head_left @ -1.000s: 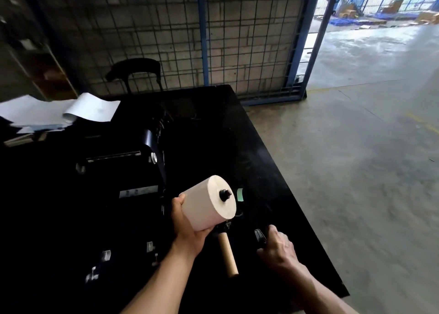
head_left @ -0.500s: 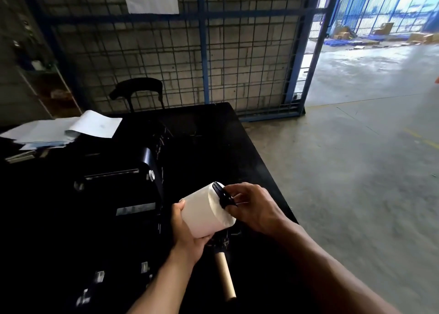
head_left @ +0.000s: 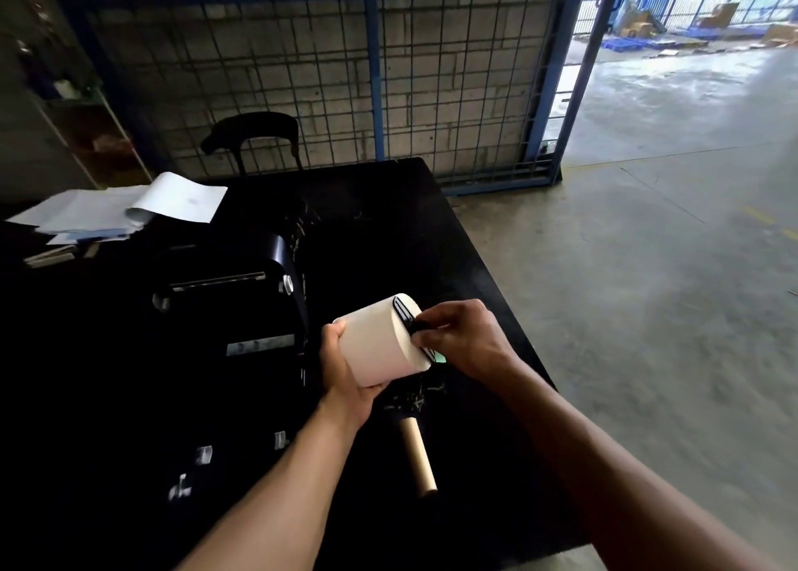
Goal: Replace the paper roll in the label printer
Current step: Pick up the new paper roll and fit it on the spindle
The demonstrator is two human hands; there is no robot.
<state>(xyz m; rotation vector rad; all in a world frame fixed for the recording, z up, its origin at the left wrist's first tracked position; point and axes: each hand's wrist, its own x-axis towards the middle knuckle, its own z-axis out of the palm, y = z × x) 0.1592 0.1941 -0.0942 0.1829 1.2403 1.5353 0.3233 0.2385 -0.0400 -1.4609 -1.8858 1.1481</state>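
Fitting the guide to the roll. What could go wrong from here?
The black plastic guide, pinched by the right hand, may seat crooked on the white paper roll.
The left hand cups the roll from below; it could slip.
The loose brown cardboard core may roll off the black table.

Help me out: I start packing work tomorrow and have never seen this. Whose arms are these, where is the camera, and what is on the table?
The camera is worn on a person's head and looks down at their own bare arms. The left hand holds a white paper roll. The right hand pinches a black holder piece at the roll's end with its fingers. On the black table sit a dark label printer, a bare cardboard core and loose papers.
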